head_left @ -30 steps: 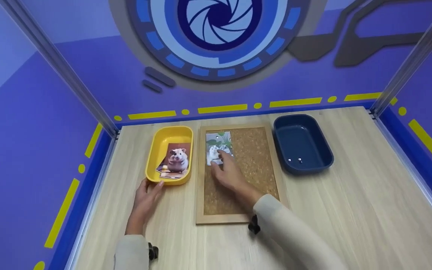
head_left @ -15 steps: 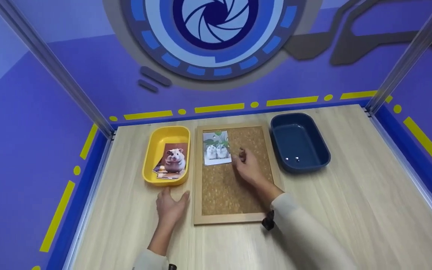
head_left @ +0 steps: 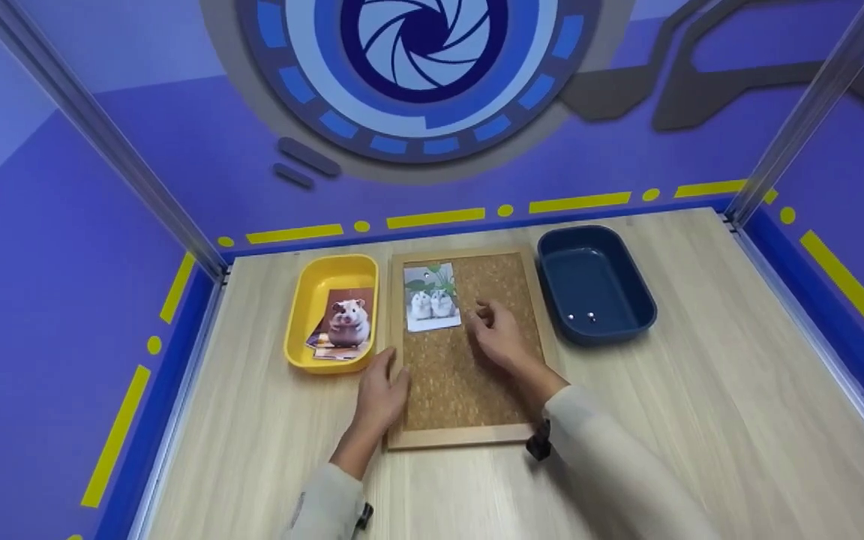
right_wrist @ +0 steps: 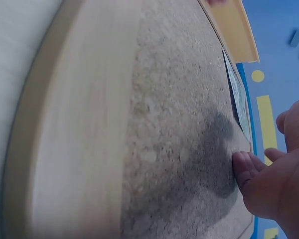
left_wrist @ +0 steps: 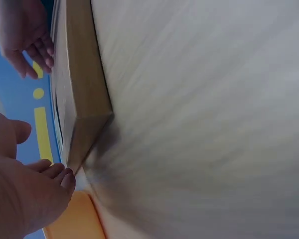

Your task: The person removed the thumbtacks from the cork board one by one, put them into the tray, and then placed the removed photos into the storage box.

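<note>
A framed corkboard (head_left: 454, 382) lies flat on the table in the head view. On its upper left part is a photo (head_left: 432, 300) of two white hamsters, with a small silver pushpin (head_left: 426, 275) near its top edge. My left hand (head_left: 381, 401) is at the left side of the wooden frame, thumb apart from the fingers. In the left wrist view its fingertips (left_wrist: 65, 177) are right at the frame's side. My right hand (head_left: 503, 337), fingers loosely bent and holding nothing, is over the cork just right of the photo.
Left of the board stands a yellow tray (head_left: 313, 289) with several photos inside, a hamster picture (head_left: 348, 322) on top. At the right is a navy tray (head_left: 601, 281) with silver pushpins (head_left: 590, 316) near its front end. Blue-purple panels (head_left: 154, 165) enclose the table.
My right hand has come off the photo and shifted right over the cork. My left hand has left the yellow tray's front edge and moved right to the board's frame.
</note>
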Motion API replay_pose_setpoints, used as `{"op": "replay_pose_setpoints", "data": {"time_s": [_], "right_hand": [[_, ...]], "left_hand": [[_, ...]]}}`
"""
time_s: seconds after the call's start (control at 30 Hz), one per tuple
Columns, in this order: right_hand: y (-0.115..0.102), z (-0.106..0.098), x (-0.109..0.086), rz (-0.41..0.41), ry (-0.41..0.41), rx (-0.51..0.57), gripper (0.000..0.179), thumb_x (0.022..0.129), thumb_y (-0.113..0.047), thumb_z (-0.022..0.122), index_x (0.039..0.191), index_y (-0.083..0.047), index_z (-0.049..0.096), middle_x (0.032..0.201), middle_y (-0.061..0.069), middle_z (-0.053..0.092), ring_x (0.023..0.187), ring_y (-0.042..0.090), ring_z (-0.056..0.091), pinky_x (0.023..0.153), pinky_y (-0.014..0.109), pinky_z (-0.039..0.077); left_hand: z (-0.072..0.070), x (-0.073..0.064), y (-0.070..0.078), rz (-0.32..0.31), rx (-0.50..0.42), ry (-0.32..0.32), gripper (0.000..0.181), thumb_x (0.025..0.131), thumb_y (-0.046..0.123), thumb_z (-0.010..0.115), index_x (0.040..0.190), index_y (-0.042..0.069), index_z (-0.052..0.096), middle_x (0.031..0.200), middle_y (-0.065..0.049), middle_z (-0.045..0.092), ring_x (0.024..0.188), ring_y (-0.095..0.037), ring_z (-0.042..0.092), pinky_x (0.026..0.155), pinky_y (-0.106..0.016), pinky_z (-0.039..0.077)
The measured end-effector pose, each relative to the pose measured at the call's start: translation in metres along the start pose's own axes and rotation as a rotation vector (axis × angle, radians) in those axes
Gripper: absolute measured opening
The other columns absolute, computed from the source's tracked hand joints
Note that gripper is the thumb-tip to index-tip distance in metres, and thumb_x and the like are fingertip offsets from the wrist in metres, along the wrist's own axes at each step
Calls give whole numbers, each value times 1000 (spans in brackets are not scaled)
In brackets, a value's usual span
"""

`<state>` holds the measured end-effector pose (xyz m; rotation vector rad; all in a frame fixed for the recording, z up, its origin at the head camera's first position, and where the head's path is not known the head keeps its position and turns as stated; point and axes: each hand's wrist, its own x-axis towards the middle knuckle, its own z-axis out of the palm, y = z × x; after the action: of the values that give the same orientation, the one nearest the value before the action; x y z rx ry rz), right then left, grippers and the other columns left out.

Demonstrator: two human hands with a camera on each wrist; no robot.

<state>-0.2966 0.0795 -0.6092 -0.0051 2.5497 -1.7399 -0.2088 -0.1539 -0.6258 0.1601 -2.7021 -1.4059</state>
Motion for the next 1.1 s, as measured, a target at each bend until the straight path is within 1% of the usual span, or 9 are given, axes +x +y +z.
{"op": "replay_pose_setpoints", "data": {"time_s": [0.13,0.2,0.3,0.37,0.43,0.6,0.77,0.87,1.1], "right_hand": [[-1,5,3,-11,-3,-3,43,107,-17,63,144,3,59,125,21,71,114,32,68,101,48,57],[-1,8,6,-4,-8,-2,42,107,-19,63,144,2,60,127,20,71,116,32,68,102,48,57],[-2,12,9,15,-14,0,42,107,-22,62,143,0,61,127,19,71,116,31,68,101,47,58],[-1,16,12,24,-12,8,42,107,-22,62,143,0,61,127,18,71,116,30,68,101,46,58],[0,20,15,19,3,9,40,107,-20,63,140,2,63,126,19,71,115,30,68,100,45,58],[1,27,22,-1,38,10,36,106,-16,63,134,5,66,125,21,71,115,31,68,101,46,58],[-1,28,31,36,10,13,37,107,-19,62,138,2,64,126,18,70,115,29,66,101,44,57],[-1,29,34,54,-3,13,37,107,-18,62,139,1,64,126,18,70,115,28,66,101,43,58],[-1,29,43,36,-58,5,39,106,-18,63,141,0,63,133,18,69,121,30,65,107,46,56]], "left_hand": [[25,33,-14,158,86,-31,55,104,22,62,151,-5,52,155,-31,54,149,-48,48,127,-58,38],[31,47,-11,186,119,-59,56,104,23,61,151,-6,50,158,-33,50,153,-49,43,129,-59,34],[28,62,9,157,139,-121,59,103,20,61,153,-9,48,163,-34,43,158,-51,33,132,-62,27],[24,68,23,97,134,-154,62,102,19,61,155,-8,45,168,-31,38,162,-51,26,133,-64,23],[25,75,28,60,157,-151,63,102,21,62,156,-6,46,169,-27,38,163,-50,23,132,-66,24],[31,88,28,19,249,-162,63,105,24,60,161,2,44,176,-17,32,167,-44,16,132,-68,23],[34,91,23,5,410,-280,69,112,37,45,172,12,22,183,-9,9,171,-36,-1,137,-61,11],[36,89,21,9,440,-317,70,113,40,40,173,13,16,184,-9,3,170,-36,-5,137,-61,8],[45,92,19,5,454,-243,68,112,44,44,172,18,24,183,-4,11,171,-34,2,136,-65,13]]}}
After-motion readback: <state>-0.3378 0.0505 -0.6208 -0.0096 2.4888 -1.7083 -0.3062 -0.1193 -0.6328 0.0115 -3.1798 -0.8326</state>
